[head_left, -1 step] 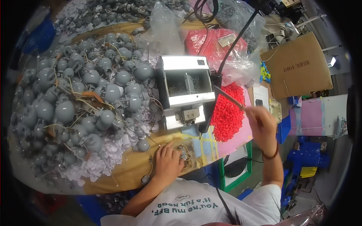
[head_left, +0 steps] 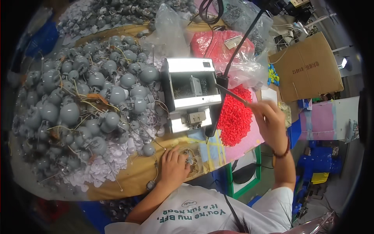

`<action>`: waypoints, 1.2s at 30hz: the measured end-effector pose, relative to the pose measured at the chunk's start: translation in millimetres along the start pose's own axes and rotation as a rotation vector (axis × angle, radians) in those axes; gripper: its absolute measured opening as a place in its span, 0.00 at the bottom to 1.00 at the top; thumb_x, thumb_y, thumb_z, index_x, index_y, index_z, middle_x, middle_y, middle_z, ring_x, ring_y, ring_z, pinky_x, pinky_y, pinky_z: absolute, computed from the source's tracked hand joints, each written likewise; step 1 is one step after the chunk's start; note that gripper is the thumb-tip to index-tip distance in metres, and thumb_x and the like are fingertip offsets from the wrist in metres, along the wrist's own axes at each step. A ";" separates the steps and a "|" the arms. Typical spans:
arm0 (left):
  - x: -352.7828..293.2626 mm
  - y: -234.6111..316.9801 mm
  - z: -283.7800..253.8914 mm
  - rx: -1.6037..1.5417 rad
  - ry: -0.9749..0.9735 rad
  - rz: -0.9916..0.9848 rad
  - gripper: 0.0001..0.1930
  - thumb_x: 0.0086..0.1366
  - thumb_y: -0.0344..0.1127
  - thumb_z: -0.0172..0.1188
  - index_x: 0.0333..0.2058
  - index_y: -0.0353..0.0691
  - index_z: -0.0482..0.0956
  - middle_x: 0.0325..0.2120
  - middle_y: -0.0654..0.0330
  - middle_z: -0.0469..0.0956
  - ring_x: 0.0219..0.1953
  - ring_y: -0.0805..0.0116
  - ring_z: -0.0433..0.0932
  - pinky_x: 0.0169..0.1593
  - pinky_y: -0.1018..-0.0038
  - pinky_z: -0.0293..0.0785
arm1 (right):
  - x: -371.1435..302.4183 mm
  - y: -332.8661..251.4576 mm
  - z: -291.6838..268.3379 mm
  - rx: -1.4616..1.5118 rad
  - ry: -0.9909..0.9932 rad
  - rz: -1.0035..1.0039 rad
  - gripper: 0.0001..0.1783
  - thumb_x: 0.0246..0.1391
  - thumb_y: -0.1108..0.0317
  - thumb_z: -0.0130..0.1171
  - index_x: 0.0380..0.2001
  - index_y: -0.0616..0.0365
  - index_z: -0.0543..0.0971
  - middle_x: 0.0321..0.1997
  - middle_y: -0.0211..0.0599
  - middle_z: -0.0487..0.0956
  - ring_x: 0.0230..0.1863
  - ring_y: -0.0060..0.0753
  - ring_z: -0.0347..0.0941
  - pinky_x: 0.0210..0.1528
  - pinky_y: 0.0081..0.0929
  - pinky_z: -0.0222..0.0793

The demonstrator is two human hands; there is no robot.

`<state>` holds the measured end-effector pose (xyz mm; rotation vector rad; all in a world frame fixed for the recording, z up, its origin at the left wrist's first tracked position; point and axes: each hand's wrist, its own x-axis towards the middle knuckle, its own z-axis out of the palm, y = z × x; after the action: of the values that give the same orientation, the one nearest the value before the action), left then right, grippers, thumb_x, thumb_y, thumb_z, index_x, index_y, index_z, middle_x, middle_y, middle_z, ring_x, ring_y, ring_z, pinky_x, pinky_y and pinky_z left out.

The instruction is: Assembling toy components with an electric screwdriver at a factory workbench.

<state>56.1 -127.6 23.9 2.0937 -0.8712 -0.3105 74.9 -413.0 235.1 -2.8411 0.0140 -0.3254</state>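
My right hand point(head_left: 269, 121) is raised beyond the right side of the red parts and grips slim tweezers point(head_left: 235, 96). Their tip points left at the side of a white-topped screw feeder point(head_left: 191, 63), which has a window with small screws behind it. My left hand point(head_left: 174, 167) lies at the table's near edge, fingers bent around a small wired grey part point(head_left: 189, 160) on a clear fixture point(head_left: 199, 167); the hand partly hides it. A black electric screwdriver point(head_left: 215, 117) stands along the feeder's right side, tip down. Small red plastic parts point(head_left: 235, 121) are heaped beside it.
Grey round lamp-like housings point(head_left: 109, 121) with wires cover the left of the table, over white pieces point(head_left: 105, 165). A red-filled plastic bag point(head_left: 212, 42) lies behind the feeder. A cardboard box point(head_left: 307, 68) stands far right. A green-edged frame point(head_left: 257, 171) is below the table edge.
The tweezers' tip has moved slightly left and up toward the feeder, along with my right hand. My left hand stays in place.
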 end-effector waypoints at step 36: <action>-1.8 -2.0 11.5 -0.011 0.072 -0.019 0.18 0.49 0.33 0.68 0.41 0.43 0.78 0.42 0.53 0.73 0.60 0.50 0.71 0.58 0.48 0.64 | 147.6 -12.4 51.7 -0.394 -0.625 -0.427 0.04 0.47 0.73 0.60 0.24 0.61 0.81 0.33 0.48 0.79 0.31 0.51 0.81 0.31 0.45 0.78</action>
<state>50.1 -132.5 15.0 2.0909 -0.8064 -0.2479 230.0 -392.9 222.8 -3.1758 -0.7315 0.5559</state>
